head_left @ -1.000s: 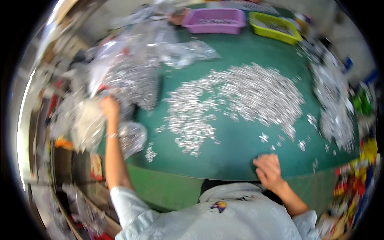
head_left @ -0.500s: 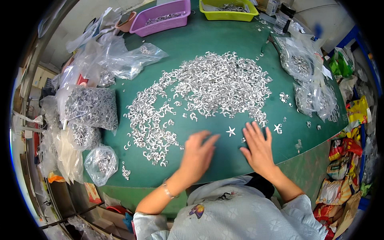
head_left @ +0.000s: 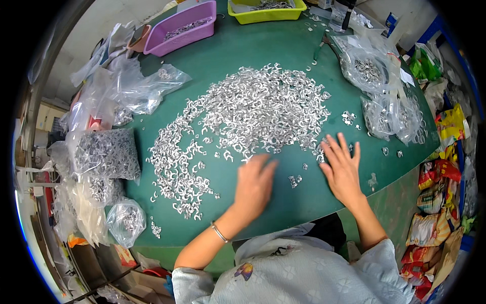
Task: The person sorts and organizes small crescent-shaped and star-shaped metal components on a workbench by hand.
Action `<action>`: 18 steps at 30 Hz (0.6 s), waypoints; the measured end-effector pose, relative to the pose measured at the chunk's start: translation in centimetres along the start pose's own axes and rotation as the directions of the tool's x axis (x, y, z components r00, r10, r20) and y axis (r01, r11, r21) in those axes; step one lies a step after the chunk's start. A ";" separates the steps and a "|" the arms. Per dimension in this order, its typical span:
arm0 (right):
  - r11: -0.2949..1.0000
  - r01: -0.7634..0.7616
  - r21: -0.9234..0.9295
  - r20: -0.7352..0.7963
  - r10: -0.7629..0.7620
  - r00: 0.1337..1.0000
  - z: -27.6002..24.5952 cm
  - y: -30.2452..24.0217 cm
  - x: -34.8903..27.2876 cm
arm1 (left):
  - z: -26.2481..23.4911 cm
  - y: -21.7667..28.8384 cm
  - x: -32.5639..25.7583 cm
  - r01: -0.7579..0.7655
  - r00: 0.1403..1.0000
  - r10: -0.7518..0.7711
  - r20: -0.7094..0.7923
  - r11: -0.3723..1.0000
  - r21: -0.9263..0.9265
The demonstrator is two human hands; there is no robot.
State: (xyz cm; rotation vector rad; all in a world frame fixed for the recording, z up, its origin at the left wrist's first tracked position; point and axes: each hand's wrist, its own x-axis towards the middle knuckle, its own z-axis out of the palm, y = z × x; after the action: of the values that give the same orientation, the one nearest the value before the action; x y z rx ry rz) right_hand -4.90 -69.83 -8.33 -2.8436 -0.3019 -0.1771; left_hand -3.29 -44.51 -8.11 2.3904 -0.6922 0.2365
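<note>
A wide heap of small silvery metal pieces (head_left: 263, 109), many of them curved or C-shaped, lies on the green tabletop. My left hand (head_left: 254, 185) is over the table at the heap's near edge; motion blurs its fingers, and whether they hold a piece is hidden. My right hand (head_left: 343, 172) lies with fingers spread at the heap's right end, its fingertips beside a few pieces. Between the hands sits a little cluster of silvery pieces (head_left: 295, 181). A looser band of the same pieces (head_left: 177, 169) stretches down the left side.
Clear bags packed with metal pieces (head_left: 106, 154) crowd the left edge; more bags (head_left: 377, 119) lie at the right. A purple basin (head_left: 179, 33) and a yellow-green basin (head_left: 266, 16) stand at the back. Green-handled pliers (head_left: 318, 50) rest at the far right.
My left hand has moved forward to the heap's near edge. My right hand has shifted slightly right. The star-shaped piece between the hands no longer shows; a small cluster lies there. The view has shifted slightly.
</note>
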 end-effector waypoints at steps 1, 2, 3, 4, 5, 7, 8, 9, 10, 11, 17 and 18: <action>0.999 -0.027 -0.022 -0.024 0.026 0.999 0.1 0.4 -0.3 | 0.7 0.7 0.1 -0.056 0.997 0.062 0.053 0.993 -0.102; 0.998 -0.050 -0.045 -0.048 0.048 0.998 0.1 0.8 -0.5 | 1.1 1.4 0.4 -0.107 0.983 0.126 0.132 0.984 -0.144; 0.995 -0.074 -0.068 -0.072 0.069 0.995 0.0 1.1 -0.7 | 1.5 2.0 0.7 -0.154 0.959 0.193 0.206 0.970 -0.190; 0.997 -0.070 -0.033 -0.102 0.066 0.993 0.1 0.8 -0.6 | 2.1 2.4 1.0 -0.183 0.949 0.221 0.225 0.967 -0.179; 0.999 -0.043 -0.031 -0.060 0.041 0.997 0.0 0.2 -0.5 | 2.5 2.7 1.3 -0.212 0.936 0.248 0.249 0.964 -0.163; 1.000 0.011 -0.023 0.025 -0.010 1.000 -0.3 -1.0 -0.5 | 2.6 2.8 1.3 -0.227 0.918 0.270 0.290 0.958 -0.173; 1.000 0.001 -0.010 0.040 0.000 0.999 -0.1 -1.2 -0.8 | 2.5 2.6 1.0 -0.215 0.912 0.270 0.308 0.956 -0.201; 0.999 -0.037 -0.037 0.024 0.038 0.999 -0.2 -1.0 -1.2 | 2.4 2.5 0.6 -0.202 0.906 0.269 0.326 0.953 -0.227; 0.995 -0.074 -0.064 0.007 0.075 0.997 -0.2 -0.7 -1.6 | 2.1 2.2 -0.1 -0.209 0.902 0.283 0.326 0.947 -0.244; 0.990 -0.112 -0.088 -0.009 0.112 0.994 -0.2 -0.2 -1.9 | 1.6 1.8 -1.0 -0.214 0.898 0.294 0.328 0.941 -0.261; 0.999 -0.001 0.047 0.020 0.000 1.000 -0.8 -1.9 -1.2 | 2.0 1.7 1.1 -0.174 0.951 0.233 0.204 0.947 -0.270; 0.998 0.008 0.059 0.035 -0.010 0.999 -0.7 -2.3 -1.1 | 2.2 1.9 2.4 -0.161 0.964 0.206 0.168 0.955 -0.250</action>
State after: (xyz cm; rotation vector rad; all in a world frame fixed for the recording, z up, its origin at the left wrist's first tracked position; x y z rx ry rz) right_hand -6.55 -68.04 -7.23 -2.7904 -0.3224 -0.1178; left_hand -2.26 -48.16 -8.04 2.1412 -0.9795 -0.0020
